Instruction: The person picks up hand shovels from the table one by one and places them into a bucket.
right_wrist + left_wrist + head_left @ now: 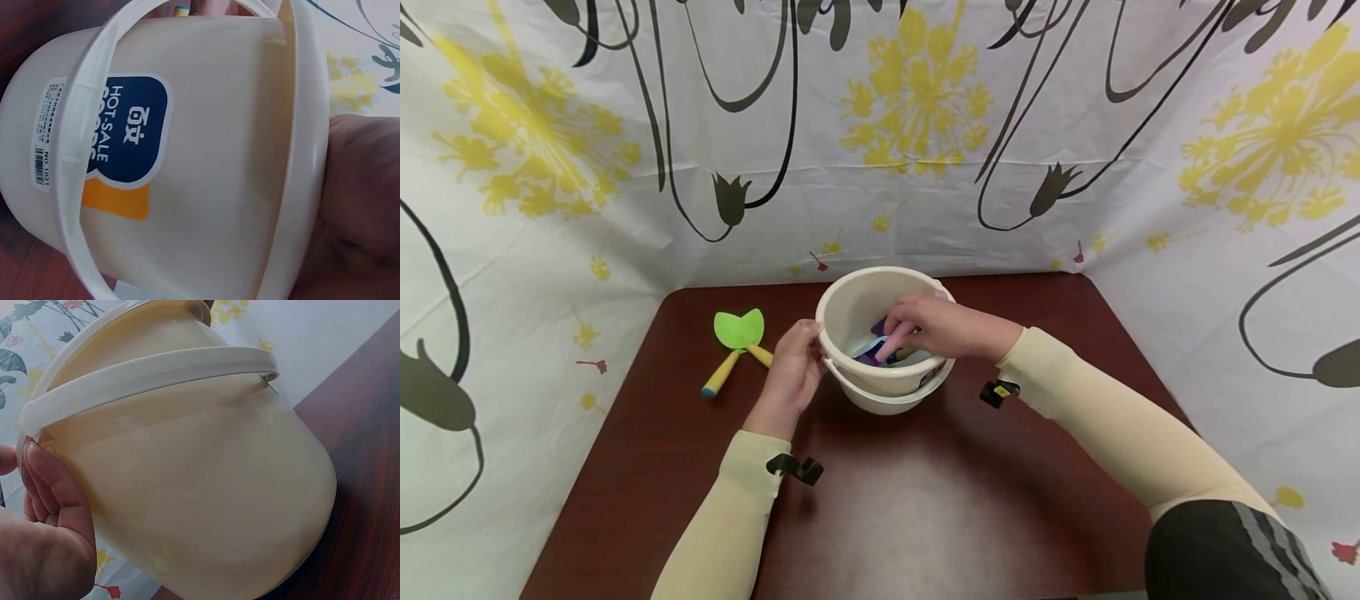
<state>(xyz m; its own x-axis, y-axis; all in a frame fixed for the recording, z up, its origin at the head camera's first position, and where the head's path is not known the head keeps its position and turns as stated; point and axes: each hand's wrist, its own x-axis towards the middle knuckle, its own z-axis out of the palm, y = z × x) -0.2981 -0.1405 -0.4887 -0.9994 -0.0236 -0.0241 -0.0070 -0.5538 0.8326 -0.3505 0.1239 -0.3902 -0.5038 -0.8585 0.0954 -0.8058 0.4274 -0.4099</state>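
A cream plastic bucket (pixel 868 379) stands toward the back of the table, its white handle (pixel 156 369) hanging down outside. My left hand (pixel 795 367) grips the rim on the left side, fingers bent at the edge in the left wrist view. Reaching in over the right rim, my right hand (pixel 928 321) holds a pink stick-like piece (pixel 895 340), perhaps a toy's handle. Under it lie purple and light blue pieces (pixel 872 350), partly covered by the hand. In the right wrist view the bucket's wall hides the fingers; a blue label (pixel 134 131) shows there.
Left of the bucket, a green leaf-shaped toy tool (pixel 739 330) with yellow handles (pixel 722 373) lies on the dark red-brown table (pixel 880 500). Patterned white cloth (pixel 917 217) hangs behind the table and on both sides.
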